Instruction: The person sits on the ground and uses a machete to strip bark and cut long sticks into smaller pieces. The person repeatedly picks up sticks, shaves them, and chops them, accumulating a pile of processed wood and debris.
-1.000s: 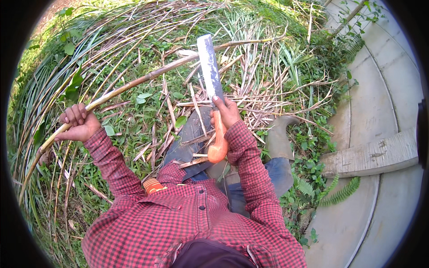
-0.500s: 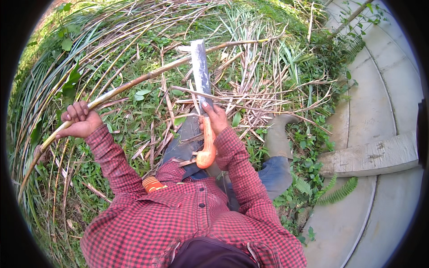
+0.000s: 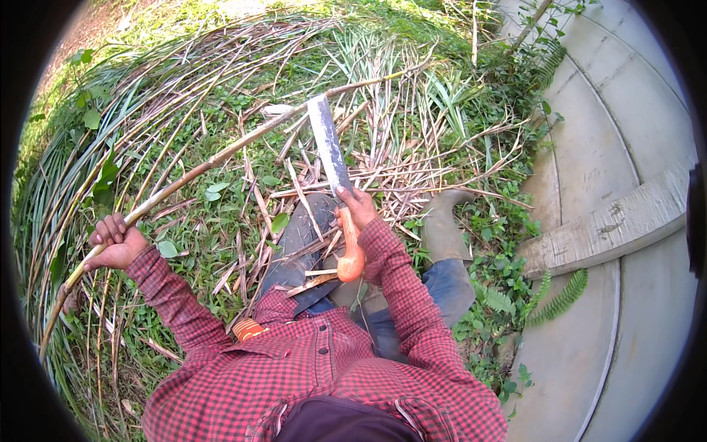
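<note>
My left hand (image 3: 116, 241) is closed round the thick lower part of a long tan cane stalk (image 3: 224, 153), which slants up and away to the right. In my right hand (image 3: 359, 209) is a machete (image 3: 331, 147), gripped where its orange wooden handle meets the blade. The handle's rounded end hangs toward my lap. The blade, dark with pale worn patches, points away from me, and its square tip meets or overlaps the stalk; I cannot tell whether they touch. Dry strips and chips (image 3: 324, 274) lie about my lap and legs.
My boots (image 3: 445, 228) rest among the cut pieces. A heap of long stalks and leaves (image 3: 81, 169) curves along the left. Dry trimmings (image 3: 390, 158) cover the grass ahead. On the right are grey concrete slabs (image 3: 589, 184) with a pale beam (image 3: 604, 232) across them, edged by ferns (image 3: 560, 298).
The machete has drawn back toward me, so its tip is at the stalk instead of well beyond it. A thin dry stem no longer crosses the blade. The whole view has shifted slightly.
</note>
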Demonstrator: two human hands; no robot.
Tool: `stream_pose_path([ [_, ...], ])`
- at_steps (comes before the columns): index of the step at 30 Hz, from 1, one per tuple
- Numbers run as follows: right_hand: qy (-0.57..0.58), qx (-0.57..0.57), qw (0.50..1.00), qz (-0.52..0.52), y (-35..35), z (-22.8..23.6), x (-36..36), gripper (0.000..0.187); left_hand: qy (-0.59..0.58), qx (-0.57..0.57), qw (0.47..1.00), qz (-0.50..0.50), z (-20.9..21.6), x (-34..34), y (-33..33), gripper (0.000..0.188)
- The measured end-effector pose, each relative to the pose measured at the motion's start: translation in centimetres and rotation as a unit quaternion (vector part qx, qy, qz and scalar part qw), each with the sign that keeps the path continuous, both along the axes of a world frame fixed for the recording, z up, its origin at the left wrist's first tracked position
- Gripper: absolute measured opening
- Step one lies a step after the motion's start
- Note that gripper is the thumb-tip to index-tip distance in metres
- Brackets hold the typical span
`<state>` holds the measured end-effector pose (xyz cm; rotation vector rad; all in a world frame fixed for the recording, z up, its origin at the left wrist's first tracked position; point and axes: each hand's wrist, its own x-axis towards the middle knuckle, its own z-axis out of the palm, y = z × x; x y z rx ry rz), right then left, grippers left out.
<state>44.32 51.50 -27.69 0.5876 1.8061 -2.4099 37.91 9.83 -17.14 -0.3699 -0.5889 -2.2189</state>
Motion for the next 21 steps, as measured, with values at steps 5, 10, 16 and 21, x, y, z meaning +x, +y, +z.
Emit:
stream_pose_path([
  [5,0.016,0.037,0.997,-0.062,6.1,-0.9,-5.4,0.036,0.010,0.006,0.999,-0.053,0.3,0.9,-9.3,0.073],
  [10,-0.034,0.030,0.997,-0.055,10.4,-0.9,-10.8,0.038,0.074,-0.071,0.992,-0.079,2.0,5.5,-22.3,0.071],
  [16,-0.070,0.043,0.996,-0.027,10.3,-1.6,-14.7,0.036,0.051,-0.080,0.994,-0.059,2.6,8.7,-26.4,0.070],
  [21,-0.056,0.067,0.990,0.109,3.8,0.0,-11.1,0.042,-0.016,-0.072,0.997,0.021,2.1,7.7,-26.6,0.071],
])
